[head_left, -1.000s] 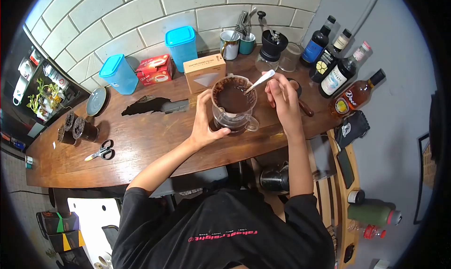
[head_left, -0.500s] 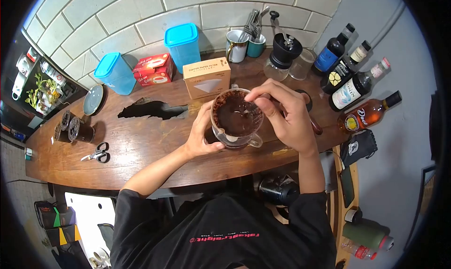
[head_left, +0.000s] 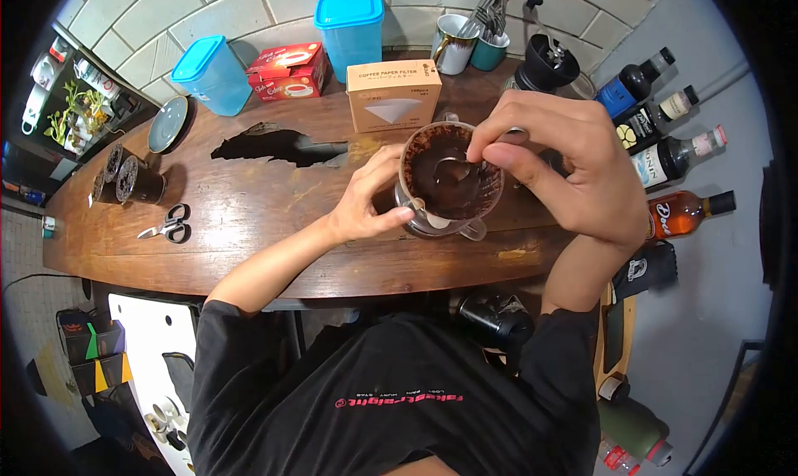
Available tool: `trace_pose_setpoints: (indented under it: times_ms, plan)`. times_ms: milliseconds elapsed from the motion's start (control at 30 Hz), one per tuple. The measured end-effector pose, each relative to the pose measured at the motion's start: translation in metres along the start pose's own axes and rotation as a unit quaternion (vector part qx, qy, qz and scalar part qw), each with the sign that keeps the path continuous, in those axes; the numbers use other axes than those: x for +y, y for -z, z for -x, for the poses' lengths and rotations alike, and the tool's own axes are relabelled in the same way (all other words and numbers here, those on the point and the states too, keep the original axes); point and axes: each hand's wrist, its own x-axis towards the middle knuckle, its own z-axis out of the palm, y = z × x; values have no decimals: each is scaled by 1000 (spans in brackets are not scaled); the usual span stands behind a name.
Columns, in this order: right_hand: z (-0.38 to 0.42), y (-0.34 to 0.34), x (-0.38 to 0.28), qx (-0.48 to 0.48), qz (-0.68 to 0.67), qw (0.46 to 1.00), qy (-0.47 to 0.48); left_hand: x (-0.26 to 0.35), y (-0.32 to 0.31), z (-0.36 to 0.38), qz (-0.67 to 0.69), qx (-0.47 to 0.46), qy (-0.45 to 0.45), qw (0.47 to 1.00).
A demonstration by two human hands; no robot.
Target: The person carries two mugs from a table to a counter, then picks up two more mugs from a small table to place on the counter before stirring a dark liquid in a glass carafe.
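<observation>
Two blue-lidded containers [head_left: 350,45] flank a red box [head_left: 289,73] near the tiled wall [head_left: 233,14]. A grey plate [head_left: 169,124] rests to their left, dark-filled cups [head_left: 146,185] and scissors [head_left: 173,225] nearer the front. Four bottles [head_left: 672,218] stand at the right.

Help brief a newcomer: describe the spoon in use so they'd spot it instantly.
At the wooden counter, the left hand cups a clear funnel. The shiny spoon reaches inside it, held by the right hand, unlike the cutlery near the wall.

The left hand [head_left: 366,202] grips a clear dripper [head_left: 491,191]; the right hand [head_left: 578,164] holds a spoon [head_left: 452,171] inside it.
</observation>
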Motion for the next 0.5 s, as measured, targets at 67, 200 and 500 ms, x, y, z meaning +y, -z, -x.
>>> trace_pose_setpoints:
  times_ms: [67, 200, 500]
  plan:
    - [-3, 12, -4, -44, -2, 999, 1, 7, -2, -2, -14, -1, 5, 1000]
    - [-6, 23, -14, -47, 24, 999, -13, 9, -2, -3, -18, 0, 1, 1000]
    - [-11, 14, -2, 5, 66, 998, 5, 7, -3, 1, -24, -16, 3, 1000]
